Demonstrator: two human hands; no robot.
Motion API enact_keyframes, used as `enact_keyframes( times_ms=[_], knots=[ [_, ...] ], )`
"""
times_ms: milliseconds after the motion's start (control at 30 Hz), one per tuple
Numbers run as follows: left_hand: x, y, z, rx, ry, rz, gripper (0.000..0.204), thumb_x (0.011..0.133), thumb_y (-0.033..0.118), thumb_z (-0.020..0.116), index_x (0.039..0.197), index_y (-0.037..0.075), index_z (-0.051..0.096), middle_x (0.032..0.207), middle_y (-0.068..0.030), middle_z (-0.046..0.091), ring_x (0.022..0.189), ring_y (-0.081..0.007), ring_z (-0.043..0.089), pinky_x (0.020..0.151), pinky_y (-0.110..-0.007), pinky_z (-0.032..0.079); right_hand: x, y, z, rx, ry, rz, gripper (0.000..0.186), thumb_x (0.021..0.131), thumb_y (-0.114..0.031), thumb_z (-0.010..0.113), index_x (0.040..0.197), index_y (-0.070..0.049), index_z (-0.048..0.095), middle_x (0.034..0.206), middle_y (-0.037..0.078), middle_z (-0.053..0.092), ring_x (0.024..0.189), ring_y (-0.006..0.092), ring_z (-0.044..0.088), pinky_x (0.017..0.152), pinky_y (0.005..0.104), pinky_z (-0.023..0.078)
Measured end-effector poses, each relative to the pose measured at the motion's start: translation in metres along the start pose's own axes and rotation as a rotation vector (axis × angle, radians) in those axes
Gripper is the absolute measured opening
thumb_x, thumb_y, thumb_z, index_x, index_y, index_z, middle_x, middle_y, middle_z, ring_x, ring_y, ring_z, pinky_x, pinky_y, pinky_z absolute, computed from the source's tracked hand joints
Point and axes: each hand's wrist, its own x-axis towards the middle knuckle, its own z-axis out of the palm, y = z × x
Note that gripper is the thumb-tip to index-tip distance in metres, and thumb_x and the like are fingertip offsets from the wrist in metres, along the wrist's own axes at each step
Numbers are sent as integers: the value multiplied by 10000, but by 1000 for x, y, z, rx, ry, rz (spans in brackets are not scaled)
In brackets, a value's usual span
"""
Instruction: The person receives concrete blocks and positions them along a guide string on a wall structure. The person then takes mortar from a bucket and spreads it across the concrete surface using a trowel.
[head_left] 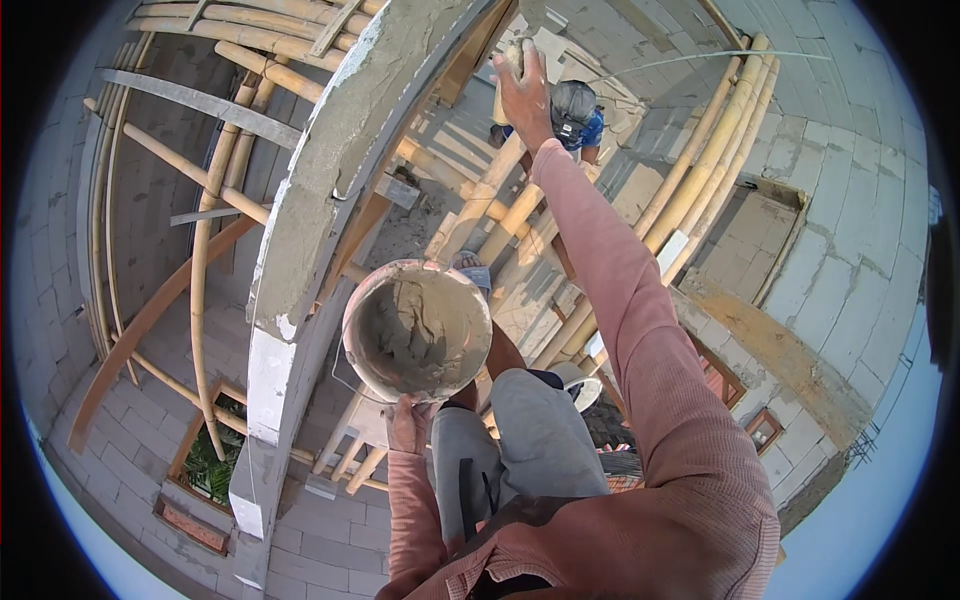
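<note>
High on the scaffold (690, 190), our left hand (408, 425) grips a half-full mortar bucket (417, 330); our right hand (524, 92) clasps a tool, the beam (340, 170) partly plastered.

1. Your sleeves (640, 330) were a faded salmon pink, finely ribbed.
2. Your trousers (530, 450) were plain grey.
3. The bucket (417, 330) you gripped was smeared grey with wet mortar, its rim pale.
4. The bamboo poles (700, 170) were yellow-tan.
5. The block walls (850, 230) were light grey, lined with a grid of joints.
6. The worker below wore a grey cap (572, 105) and a blue shirt (594, 130).
7. The concrete beam (340, 170) was rough grey, white at its lower end.
</note>
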Motion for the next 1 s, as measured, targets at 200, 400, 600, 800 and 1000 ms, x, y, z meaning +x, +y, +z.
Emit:
enact_keyframes(
  times_ms=[200, 400, 600, 800, 1000],
  knots=[
    [0, -10, 6, -50, -4, -41, 290, 973, 99, 589, 1230, -23, 532, 1175, -167, 645, 1036, -329, 686, 956, -476, 590, -26, 48, 51, -286, 20, -317, 545, 962, -291, 626, 1355, 54, 471, 1239, 268, 521, 1167, 458, 524, 988, 473, 446],
    [-9, -24, -22, -71, -53, -52, 393, 995, 191, 599, 1292, -39, 481, 1286, -225, 599, 1146, -398, 645, 1006, -532, 551, -161, 67, -11, -308, -284, -87, 581, 980, -334, 608, 1400, 42, 469, 1343, 285, 507, 1270, 441, 491, 1073, 458, 390],
    [4, -40, -59, -106, -12, -57, 274, 1007, 169, 571, 1183, -32, 511, 1209, -205, 634, 1106, -377, 669, 981, -514, 566, -308, -9, -125, -64, -772, 260, 405, 991, -205, 575, 1321, 26, 529, 1082, 130, 614, 938, 213, 606, 838, 335, 510],
    [0, -61, -93, -185, 166, -81, 168, 1008, 161, 556, 1098, 20, 542, 1095, -136, 667, 1005, -285, 702, 920, -428, 589, -370, -117, -91, 194, -1212, 1263, 433, 1025, -280, 556, 1324, 33, 530, 1058, 170, 673, 821, 215, 688, 716, 310, 569],
    [-39, -112, -171, -599, 387, -98, 148, 987, 151, 538, 1080, 36, 544, 1010, -122, 654, 928, -292, 706, 818, -424, 614, -427, -105, -57, -379, -1529, 11, 518, 1030, -348, 534, 1434, -31, 467, 1216, 246, 640, 941, 332, 699, 779, 404, 571]
  ],
)
